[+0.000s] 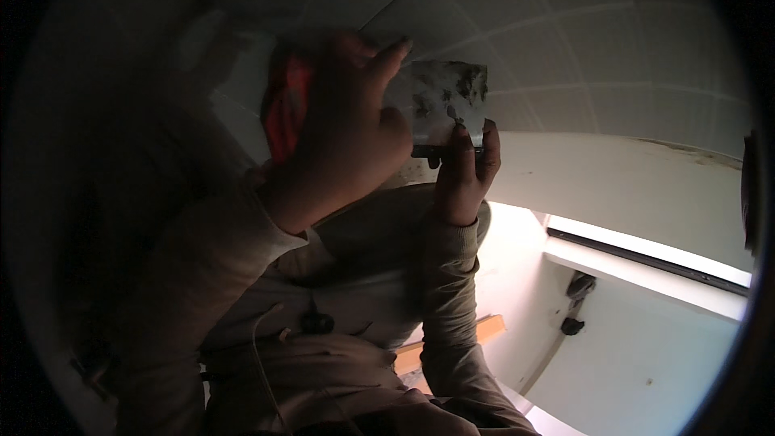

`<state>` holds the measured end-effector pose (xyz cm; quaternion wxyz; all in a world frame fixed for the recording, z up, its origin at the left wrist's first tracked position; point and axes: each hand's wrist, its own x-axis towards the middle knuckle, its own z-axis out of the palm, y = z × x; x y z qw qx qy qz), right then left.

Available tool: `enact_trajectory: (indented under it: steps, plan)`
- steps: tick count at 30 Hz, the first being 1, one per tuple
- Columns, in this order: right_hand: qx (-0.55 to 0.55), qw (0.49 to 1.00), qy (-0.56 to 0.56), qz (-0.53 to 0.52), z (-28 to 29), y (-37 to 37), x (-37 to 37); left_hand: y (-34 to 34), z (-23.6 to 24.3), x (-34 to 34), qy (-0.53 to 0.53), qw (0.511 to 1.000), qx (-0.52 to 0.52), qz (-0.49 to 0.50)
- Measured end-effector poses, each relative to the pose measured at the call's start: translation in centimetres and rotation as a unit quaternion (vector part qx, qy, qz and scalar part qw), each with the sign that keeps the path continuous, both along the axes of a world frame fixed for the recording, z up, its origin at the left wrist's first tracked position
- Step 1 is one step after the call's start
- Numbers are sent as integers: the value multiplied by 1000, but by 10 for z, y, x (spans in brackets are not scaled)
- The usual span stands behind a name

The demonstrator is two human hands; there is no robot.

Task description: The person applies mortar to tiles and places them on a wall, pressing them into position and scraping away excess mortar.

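In the head view, my left hand [347,137] is open, its index finger stretched upward and its thumb bent; the other fingers are mostly hidden. A red object [282,105], too dark to identify, is behind it. My right hand [464,173] is closed on the lower edge of a squarish pale plate [440,89] with dark blotches and a dark bottom edge. The plate stands beside my left hand, in front of the grey tiled surface [565,48].
A pale ledge [565,169] with stained edges runs below the tiles. At lower right are a bright window strip with a dark frame [646,258], dark hanging items [580,287] and an orange board [488,327]. My bent leg lies below my hands.
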<state>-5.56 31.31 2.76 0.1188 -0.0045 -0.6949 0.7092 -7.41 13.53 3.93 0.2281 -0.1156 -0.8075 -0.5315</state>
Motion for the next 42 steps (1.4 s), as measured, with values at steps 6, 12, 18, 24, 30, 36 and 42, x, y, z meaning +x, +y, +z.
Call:
enact_trajectory:
  steps: [6, 12, 18, 24, 30, 36, 42]
  plan:
    - [40, 999, 16, -12, 14, -19, -20, -9, 48, -32, -38, 987, -150, -43]
    - [-33, 999, 11, -35, 8, -15, -21, 11, 20, -22, -72, 980, -159, -91]
    - [-10, 1000, -16, -12, 15, 4, -30, 35, 20, -33, -47, 974, -208, -73]
    - [92, 995, 18, -37, 0, 12, -28, 43, 6, -33, -67, 980, -164, -92]
    - [51, 998, 9, -25, -12, 18, -26, 53, -3, -32, -92, 976, -167, -102]
    - [119, 991, 49, -22, -19, 20, -20, 57, -21, -30, -61, 982, -111, -137]
    - [190, 979, 71, -16, -12, 21, -20, 59, -21, -28, -92, 979, -56, -175]
